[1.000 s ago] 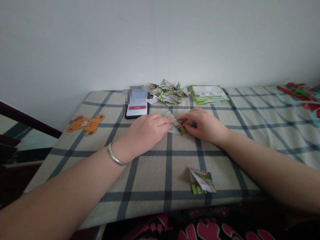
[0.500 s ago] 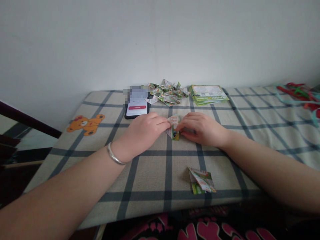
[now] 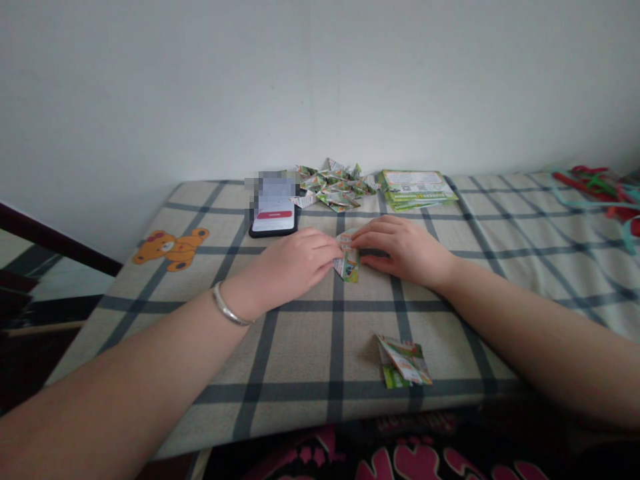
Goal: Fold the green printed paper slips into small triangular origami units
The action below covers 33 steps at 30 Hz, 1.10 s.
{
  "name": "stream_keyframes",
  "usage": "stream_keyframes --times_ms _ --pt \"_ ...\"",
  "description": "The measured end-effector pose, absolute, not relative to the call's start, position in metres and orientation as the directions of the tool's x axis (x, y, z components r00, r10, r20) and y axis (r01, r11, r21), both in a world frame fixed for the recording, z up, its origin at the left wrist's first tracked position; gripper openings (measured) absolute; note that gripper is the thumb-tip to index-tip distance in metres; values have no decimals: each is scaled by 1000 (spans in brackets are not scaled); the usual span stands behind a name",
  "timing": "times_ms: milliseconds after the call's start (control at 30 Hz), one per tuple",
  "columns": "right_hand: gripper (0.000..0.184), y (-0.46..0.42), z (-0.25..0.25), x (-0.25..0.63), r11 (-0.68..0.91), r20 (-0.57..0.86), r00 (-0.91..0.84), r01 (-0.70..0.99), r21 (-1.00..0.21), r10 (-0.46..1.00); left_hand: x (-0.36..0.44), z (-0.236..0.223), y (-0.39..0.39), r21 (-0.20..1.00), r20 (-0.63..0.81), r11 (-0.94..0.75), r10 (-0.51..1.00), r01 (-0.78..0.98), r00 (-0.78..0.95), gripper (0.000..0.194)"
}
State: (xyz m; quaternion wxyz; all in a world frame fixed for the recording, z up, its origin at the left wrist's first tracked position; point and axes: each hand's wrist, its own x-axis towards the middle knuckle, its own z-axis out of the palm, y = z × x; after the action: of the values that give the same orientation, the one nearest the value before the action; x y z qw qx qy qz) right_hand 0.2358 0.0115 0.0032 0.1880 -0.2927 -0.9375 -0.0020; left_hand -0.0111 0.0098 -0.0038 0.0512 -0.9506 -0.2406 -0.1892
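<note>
Between my hands on the checked tablecloth lies a small folded paper (image 3: 351,266), printed green and white, with a pointed lower end. My left hand (image 3: 305,260), a silver bangle on its wrist, is closed with its fingertips pressed on the paper's left edge. From the other side my right hand (image 3: 400,250) grips the paper, its fingers over the upper part and its thumb by the right edge. Fingers cover part of the paper's top. Closer to the front edge sits another folded paper piece (image 3: 404,363), partly sprung up.
A phone (image 3: 273,217) with a lit screen lies beyond my left hand. Behind it and to the right are a pile of folded paper pieces (image 3: 340,187) and a stack of printed sheets (image 3: 420,187). Red and green items (image 3: 595,183) lie far right. A bear picture (image 3: 173,250) is at left.
My right fingers have shifted up and left onto the paper's upper part, uncovering more of its lower end. My left hand has moved only slightly.
</note>
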Motion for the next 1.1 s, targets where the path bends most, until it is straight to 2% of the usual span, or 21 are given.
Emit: stream_keyframes --times_ms 200,433,633,833,1100 --pt "34 16 0 238 816 365 -734 552 -172 573 -13 -2 7 92 356 -905 419 415 835 21" --pt "38 14 2 240 825 364 -743 536 -180 562 -10 1 2 36 289 -851 510 524 810 33" --pt "24 17 2 243 858 375 -774 488 -160 510 -7 4 -3 11 285 -824 546 567 788 35" --pt "27 17 7 247 883 335 -818 447 -143 468 -7 3 -3 16 283 -833 534 553 796 41" --pt "23 7 10 242 831 275 -787 547 -101 552 -11 -6 6 109 317 -861 503 496 804 39"
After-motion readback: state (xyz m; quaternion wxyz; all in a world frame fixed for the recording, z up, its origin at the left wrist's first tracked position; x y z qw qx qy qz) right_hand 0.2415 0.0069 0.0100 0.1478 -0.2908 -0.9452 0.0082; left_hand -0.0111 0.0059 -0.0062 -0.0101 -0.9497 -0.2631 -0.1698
